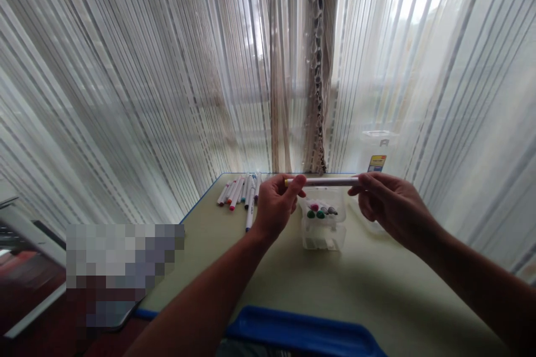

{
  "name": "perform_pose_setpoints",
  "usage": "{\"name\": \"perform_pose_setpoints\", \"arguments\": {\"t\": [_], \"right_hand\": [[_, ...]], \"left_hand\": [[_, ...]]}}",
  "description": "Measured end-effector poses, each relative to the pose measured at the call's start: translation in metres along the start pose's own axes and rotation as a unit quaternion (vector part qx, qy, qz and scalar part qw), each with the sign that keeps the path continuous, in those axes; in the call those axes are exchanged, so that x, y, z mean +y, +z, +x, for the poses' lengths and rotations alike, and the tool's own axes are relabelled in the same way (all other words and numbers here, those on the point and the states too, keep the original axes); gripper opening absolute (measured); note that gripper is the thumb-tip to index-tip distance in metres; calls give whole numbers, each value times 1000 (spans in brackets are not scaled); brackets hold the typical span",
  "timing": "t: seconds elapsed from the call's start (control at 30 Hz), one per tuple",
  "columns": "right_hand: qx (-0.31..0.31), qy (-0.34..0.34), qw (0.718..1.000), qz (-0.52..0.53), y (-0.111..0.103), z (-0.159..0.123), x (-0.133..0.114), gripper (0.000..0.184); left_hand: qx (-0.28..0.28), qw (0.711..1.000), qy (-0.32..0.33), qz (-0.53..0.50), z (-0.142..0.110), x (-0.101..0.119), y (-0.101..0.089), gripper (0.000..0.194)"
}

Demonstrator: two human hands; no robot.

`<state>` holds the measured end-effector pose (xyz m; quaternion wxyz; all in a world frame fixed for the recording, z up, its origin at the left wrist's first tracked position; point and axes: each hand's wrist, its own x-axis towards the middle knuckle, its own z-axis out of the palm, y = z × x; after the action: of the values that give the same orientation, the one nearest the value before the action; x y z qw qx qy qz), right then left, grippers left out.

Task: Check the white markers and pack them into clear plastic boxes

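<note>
A white marker [330,182] with a yellow end is held level above the table, stretched between my two hands. My left hand [278,201] pinches it near the yellow end, and my right hand [383,198] grips the other end with thumb and fingers. Below and between the hands stands a clear plastic case [324,237], with several markers [320,213] inside showing green, pink and grey ends. Left of my left hand lies a loose pile of white markers [235,192] with coloured caps. One marker [250,212] with a dark blue end points toward me.
A clear container [377,145] with a yellow label stands at the back right, and a clear plastic piece [368,217] lies partly behind my right hand. The pale table [276,279] has a blue tray-like edge [301,323] in front. Striped curtains [167,67] hang behind.
</note>
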<state>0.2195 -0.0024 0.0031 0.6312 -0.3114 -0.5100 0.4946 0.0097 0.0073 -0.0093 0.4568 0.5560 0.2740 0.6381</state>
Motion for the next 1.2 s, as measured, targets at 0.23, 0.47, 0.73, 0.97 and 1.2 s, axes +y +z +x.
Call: {"name": "perform_pose_setpoints", "arguments": {"t": [0.23,0.47,0.73,0.97,1.2], "right_hand": [[8,8,1000,-6,-3,3,3,44],[3,-3,1000,-6,-7,7,10,45],[5,-2,1000,-5,-9,7,12,45],[9,-2,1000,0,-10,8,14,45],[8,-5,1000,-13,-10,8,14,47]], "left_hand": [[13,1000,8,-3,0,1,-1,34],[15,1000,27,-5,0,3,-2,28],[11,1000,27,1,-2,3,-4,26],[7,1000,24,4,-2,3,-3,27],[12,1000,28,6,-2,3,-3,28]]}}
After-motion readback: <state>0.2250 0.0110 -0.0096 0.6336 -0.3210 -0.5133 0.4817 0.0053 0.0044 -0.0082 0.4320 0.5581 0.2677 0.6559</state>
